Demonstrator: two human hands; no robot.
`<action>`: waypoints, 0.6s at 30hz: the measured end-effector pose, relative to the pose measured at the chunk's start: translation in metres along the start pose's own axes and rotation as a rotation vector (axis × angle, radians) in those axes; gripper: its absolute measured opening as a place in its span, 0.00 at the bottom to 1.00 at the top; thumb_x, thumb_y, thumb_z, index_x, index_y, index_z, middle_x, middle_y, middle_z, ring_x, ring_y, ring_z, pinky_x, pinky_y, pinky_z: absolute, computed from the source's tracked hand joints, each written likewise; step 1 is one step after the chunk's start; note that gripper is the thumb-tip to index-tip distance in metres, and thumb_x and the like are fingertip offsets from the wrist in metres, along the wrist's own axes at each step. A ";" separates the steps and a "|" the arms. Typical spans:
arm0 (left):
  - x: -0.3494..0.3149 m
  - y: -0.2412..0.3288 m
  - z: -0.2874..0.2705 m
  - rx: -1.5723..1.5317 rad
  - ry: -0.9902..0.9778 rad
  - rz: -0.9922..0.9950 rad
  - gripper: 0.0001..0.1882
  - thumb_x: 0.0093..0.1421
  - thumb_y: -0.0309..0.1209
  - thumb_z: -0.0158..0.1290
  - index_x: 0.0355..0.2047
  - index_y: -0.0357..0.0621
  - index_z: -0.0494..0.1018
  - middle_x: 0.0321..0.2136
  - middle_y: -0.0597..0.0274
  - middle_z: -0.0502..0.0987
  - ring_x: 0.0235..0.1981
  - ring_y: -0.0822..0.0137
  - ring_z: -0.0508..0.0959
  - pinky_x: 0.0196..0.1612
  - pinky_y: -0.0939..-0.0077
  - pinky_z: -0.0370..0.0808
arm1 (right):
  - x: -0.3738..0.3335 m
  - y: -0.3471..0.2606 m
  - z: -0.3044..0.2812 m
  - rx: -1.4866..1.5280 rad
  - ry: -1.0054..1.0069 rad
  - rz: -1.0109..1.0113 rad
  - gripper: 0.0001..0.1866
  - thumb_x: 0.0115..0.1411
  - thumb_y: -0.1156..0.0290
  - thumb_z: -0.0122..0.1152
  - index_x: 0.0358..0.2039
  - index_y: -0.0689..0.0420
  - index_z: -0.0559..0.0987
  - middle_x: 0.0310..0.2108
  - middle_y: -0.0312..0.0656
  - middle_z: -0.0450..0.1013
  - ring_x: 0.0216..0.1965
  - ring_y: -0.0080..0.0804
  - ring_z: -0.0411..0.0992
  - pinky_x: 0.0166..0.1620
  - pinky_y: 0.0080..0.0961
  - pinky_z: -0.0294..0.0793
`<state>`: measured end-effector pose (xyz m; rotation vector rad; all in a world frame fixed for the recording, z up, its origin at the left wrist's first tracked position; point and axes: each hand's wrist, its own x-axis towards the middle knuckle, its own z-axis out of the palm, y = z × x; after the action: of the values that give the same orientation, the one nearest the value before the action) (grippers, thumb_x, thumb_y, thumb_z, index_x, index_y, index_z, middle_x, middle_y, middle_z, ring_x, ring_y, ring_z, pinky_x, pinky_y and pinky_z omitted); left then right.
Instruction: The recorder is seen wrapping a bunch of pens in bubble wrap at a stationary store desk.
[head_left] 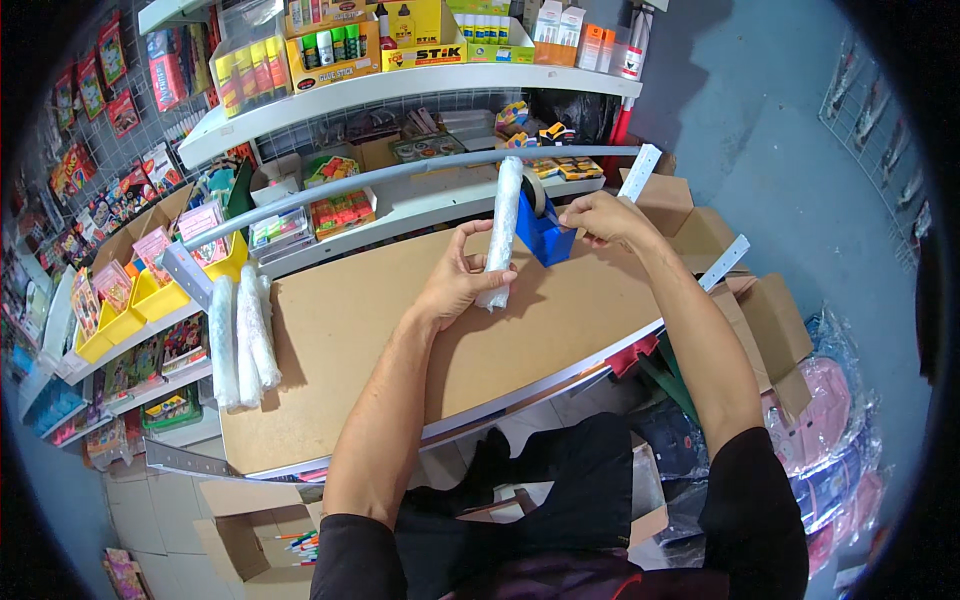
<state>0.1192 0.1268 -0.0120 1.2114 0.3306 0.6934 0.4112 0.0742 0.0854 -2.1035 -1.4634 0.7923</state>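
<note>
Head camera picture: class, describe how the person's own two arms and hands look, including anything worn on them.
Both forearms are bare from wrist to above the elbow. The left hand and right hand wear no gloves, and no rings or watch show. Short black sleeves cover the upper arms. The fingers are uncovered.

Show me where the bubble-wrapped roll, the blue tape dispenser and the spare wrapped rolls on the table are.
bubble-wrapped roll [503,215]: head view, middle of the wrap above the left hand.
blue tape dispenser [548,238]: head view, its blue body.
spare wrapped rolls [245,340]: head view, middle roll of the bundle at the table's left end.
</note>
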 end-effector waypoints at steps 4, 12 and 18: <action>0.001 -0.001 0.002 0.006 -0.001 -0.005 0.49 0.56 0.23 0.73 0.71 0.51 0.55 0.44 0.51 0.86 0.42 0.61 0.86 0.50 0.59 0.81 | -0.003 0.004 0.003 0.094 -0.007 -0.011 0.12 0.68 0.60 0.66 0.39 0.57 0.85 0.21 0.34 0.76 0.18 0.17 0.71 0.18 0.17 0.64; 0.001 -0.001 0.000 0.029 0.001 -0.016 0.50 0.56 0.23 0.74 0.72 0.52 0.54 0.44 0.51 0.85 0.43 0.62 0.86 0.51 0.59 0.80 | -0.007 0.017 0.017 0.571 0.017 0.076 0.09 0.66 0.68 0.69 0.43 0.57 0.84 0.37 0.36 0.81 0.33 0.18 0.80 0.34 0.15 0.82; 0.002 -0.004 -0.003 0.035 0.003 -0.018 0.50 0.56 0.22 0.73 0.72 0.54 0.55 0.42 0.54 0.85 0.44 0.63 0.86 0.50 0.59 0.81 | -0.015 0.031 0.031 0.687 0.073 -0.006 0.13 0.67 0.69 0.69 0.45 0.66 0.83 0.41 0.42 0.82 0.39 0.26 0.82 0.45 0.18 0.86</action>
<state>0.1198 0.1298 -0.0166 1.2392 0.3570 0.6758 0.4068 0.0509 0.0456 -1.5794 -0.9645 1.0230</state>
